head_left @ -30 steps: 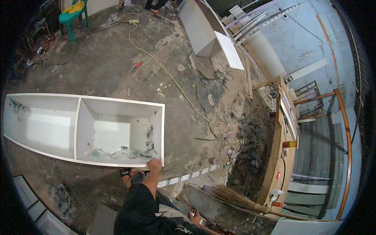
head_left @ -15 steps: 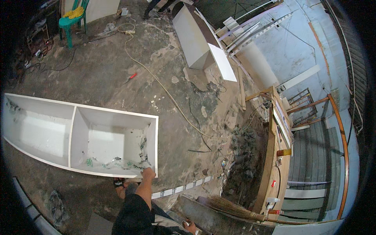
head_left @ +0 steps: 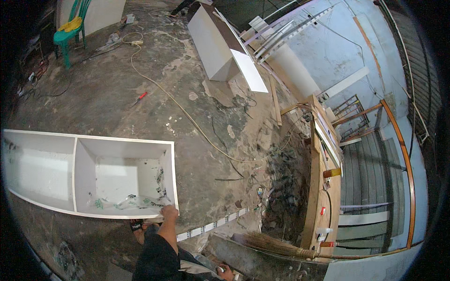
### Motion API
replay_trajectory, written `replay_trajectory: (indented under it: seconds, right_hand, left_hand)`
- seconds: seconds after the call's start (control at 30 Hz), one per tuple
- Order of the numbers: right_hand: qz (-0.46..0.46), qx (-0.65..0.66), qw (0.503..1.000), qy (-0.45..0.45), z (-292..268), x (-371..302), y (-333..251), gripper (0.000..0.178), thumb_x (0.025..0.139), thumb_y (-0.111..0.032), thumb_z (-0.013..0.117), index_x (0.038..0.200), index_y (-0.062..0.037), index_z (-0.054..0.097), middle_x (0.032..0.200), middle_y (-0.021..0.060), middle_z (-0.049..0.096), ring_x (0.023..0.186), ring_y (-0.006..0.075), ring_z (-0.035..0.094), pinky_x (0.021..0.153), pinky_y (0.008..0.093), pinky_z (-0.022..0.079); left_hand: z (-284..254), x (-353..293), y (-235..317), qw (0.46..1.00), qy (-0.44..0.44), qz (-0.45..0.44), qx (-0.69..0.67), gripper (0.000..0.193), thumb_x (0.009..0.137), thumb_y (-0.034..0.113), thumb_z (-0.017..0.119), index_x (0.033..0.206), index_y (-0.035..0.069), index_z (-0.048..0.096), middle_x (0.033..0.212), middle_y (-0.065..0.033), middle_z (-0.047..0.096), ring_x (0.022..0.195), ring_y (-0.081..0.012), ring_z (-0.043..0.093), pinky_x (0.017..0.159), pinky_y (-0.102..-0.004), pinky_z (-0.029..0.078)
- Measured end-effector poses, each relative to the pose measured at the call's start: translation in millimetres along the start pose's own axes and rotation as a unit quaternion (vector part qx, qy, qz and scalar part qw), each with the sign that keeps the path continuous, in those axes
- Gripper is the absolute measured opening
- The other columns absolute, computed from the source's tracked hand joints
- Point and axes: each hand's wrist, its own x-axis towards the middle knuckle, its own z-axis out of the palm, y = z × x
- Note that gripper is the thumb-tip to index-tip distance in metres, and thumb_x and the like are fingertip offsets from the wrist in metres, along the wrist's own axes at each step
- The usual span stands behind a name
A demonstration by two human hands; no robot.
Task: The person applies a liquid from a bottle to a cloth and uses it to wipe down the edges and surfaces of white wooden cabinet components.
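Observation:
A long white cabinet (head_left: 125,217) lies on the floor at the left, its open side up and a divider across it. Crumpled clear plastic film with green print (head_left: 136,202) lies inside its right compartment. At the cabinet's near right corner, my left hand (head_left: 169,212) is closed on the rim; the fingertips are partly hidden. Low in the view, close to my body, my right hand (head_left: 226,272) is closed around a small pale thing with a white tip, too small and partly hidden to name.
A broom (head_left: 276,246) lies at the near right, beside a wooden workbench (head_left: 311,206). A yellowish cord (head_left: 187,117) crosses the floor, with a red-handled tool (head_left: 141,97) left of it. Farther off are another white cabinet (head_left: 211,47) and a green chair (head_left: 65,37).
My view has turned, so most of the scene sits farther left in the picture. My left hand stays at the cabinet's corner, and the right hand stays low near my body.

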Motion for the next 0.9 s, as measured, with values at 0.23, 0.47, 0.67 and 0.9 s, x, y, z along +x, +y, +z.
replay_trajectory:
  seconds: [0.23,0.47,0.67,0.9]
  right_hand:
    - [-0.009,0.008,1.0,0.006,3,-3,1,0.048,0.081,-0.035,0.068,0.119,-0.0062,0.058,0.11,0.0194,0.06,0.104,0.0361,0.054,0.091,0.0471,0.04]
    - [-0.134,0.027,0.99,0.013,31,15,-37,0.047,0.081,-0.034,0.068,0.118,-0.0069,0.059,0.114,0.02,0.06,0.108,0.0383,0.052,0.095,0.0489,0.039]
    - [-0.089,0.035,0.994,-0.045,-38,0,-137,0.054,0.078,-0.034,0.069,0.121,-0.0057,0.054,0.098,0.019,0.065,0.09,0.0309,0.061,0.078,0.0435,0.047]
    - [-0.225,0.185,0.955,0.063,-74,-10,-214,0.06,0.077,-0.031,0.068,0.129,-0.0074,0.048,0.105,0.0238,0.062,0.09,0.0342,0.063,0.074,0.0415,0.05]
  left_hand:
    - [14,32,-7,0.993,0.003,-0.103,-0.063,0.047,0.082,0.027,0.056,0.12,-0.001,0.059,0.136,-0.0202,0.047,0.125,-0.035,0.046,0.104,-0.0448,0.035]
    - [-16,127,-101,0.995,0.066,-0.021,-0.065,0.04,0.081,0.021,0.055,0.114,-0.002,0.06,0.128,-0.0244,0.049,0.119,-0.0382,0.049,0.101,-0.0491,0.038]
    - [6,-20,-85,0.929,-0.019,0.303,-0.213,0.023,0.08,0.021,0.068,0.094,0.006,0.057,0.094,-0.0157,0.062,0.09,-0.0328,0.06,0.08,-0.0443,0.048]
    - [-60,-185,-73,0.681,-0.531,0.5,-0.061,0.054,0.09,0.046,0.061,0.126,0.007,0.054,0.132,-0.0128,0.048,0.126,-0.0215,0.042,0.106,-0.0341,0.031]
